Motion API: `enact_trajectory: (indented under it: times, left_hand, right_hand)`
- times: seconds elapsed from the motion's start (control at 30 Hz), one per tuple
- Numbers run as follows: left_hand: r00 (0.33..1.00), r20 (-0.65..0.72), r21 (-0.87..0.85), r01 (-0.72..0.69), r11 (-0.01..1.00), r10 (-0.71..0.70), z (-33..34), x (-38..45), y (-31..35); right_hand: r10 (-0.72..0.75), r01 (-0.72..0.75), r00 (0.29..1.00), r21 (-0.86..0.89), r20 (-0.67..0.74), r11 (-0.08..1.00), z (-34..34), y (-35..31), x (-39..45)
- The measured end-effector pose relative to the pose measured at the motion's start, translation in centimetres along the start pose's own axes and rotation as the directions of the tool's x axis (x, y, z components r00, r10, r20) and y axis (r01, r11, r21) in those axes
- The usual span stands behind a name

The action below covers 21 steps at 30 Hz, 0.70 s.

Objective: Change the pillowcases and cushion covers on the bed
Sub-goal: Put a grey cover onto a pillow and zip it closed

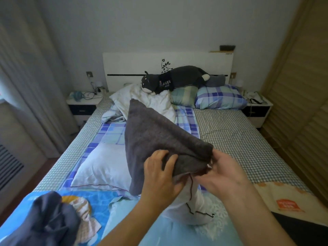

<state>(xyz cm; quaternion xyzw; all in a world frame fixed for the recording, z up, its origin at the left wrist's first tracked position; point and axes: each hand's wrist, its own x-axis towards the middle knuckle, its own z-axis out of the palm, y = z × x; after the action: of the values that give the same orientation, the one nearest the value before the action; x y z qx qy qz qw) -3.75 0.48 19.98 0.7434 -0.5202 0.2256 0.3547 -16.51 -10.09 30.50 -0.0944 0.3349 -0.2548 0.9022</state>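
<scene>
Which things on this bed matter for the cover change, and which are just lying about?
Job:
- grey cover, gripped by left hand and right hand
- white insert under it
- bare pillow
- plaid pillow
- green pillow
- rumpled white pillow

Lying about:
- plush dog
- dark clothes
- nightstand with cables

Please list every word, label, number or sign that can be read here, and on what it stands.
None can be read.
Plush dog: pale print on its dark shirt, too blurred.
Cream blanket: orange patch with print, too blurred.
Headboard: small mark at its top right corner, too small.
</scene>
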Motion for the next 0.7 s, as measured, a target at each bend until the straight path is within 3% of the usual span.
enact_trajectory:
  times: [0.07, 0.13, 0.17, 0.2, 0.27, 0.33, 0.37, 0.47, 0.57, 0.6, 0.7]
  left_hand:
    - [0.960, 0.003, 0.001, 0.278, 0.960, -0.278, 0.5, -0.2, 0.1]
    - [0.765, 0.053, -0.086, 0.644, 0.760, -0.642, 1.1, 1.1, 0.3]
    - [0.702, 0.077, -0.155, 0.710, 0.687, -0.708, 1.2, 1.8, 0.4]
    - [0.698, 0.091, -0.253, 0.706, 0.662, -0.710, 1.5, 2.3, 0.4]
    - [0.801, 0.113, -0.379, 0.582, 0.720, -0.588, 1.7, 1.9, 0.8]
    - [0.921, 0.152, -0.332, 0.389, 0.859, -0.358, 1.7, 0.5, 0.7]
    - [0.947, 0.147, -0.305, 0.317, 0.898, -0.285, 1.8, 0.0, 0.0]
    - [0.979, 0.137, -0.210, 0.176, 0.962, -0.149, 2.0, -1.2, -2.8]
    - [0.971, 0.232, -0.158, -0.027, 0.987, 0.063, 2.1, -2.9, -3.7]
    - [0.967, 0.241, -0.133, -0.048, 0.990, 0.079, 2.2, -3.3, -3.6]
    - [0.977, 0.185, -0.121, 0.129, 0.984, -0.106, 2.2, -2.2, -2.8]
  right_hand:
    - [-0.007, 0.007, 1.000, -0.034, 0.005, 0.999, 0.0, -0.1, -0.2]
    - [-0.002, 0.002, 1.000, -0.015, -0.006, 1.000, -0.1, 1.7, -0.4]
    - [0.004, -0.005, 0.999, -0.031, -0.033, 1.000, -0.6, 3.2, 0.2]
    - [0.012, -0.015, 0.999, -0.057, -0.053, 0.998, -1.0, 4.6, 0.9]
    - [0.011, -0.018, 0.995, -0.075, -0.102, 0.997, -2.1, 6.2, 2.5]
    - [-0.008, 0.005, 0.996, -0.030, -0.086, 1.000, -2.8, 5.4, 3.2]
    - [-0.042, 0.041, 0.997, -0.021, -0.063, 0.999, -3.0, 4.5, 3.1]
    - [-0.198, 0.197, 0.980, 0.040, 0.026, 0.980, -3.4, 1.6, 3.9]
    - [-0.218, 0.218, 0.976, 0.050, -0.006, 0.975, -3.6, -0.2, 5.1]
    - [-0.206, 0.207, 0.978, 0.037, -0.028, 0.978, -3.6, -0.2, 5.4]
    - [-0.157, 0.156, 0.987, -0.031, -0.031, 0.987, -4.0, 2.0, 5.7]
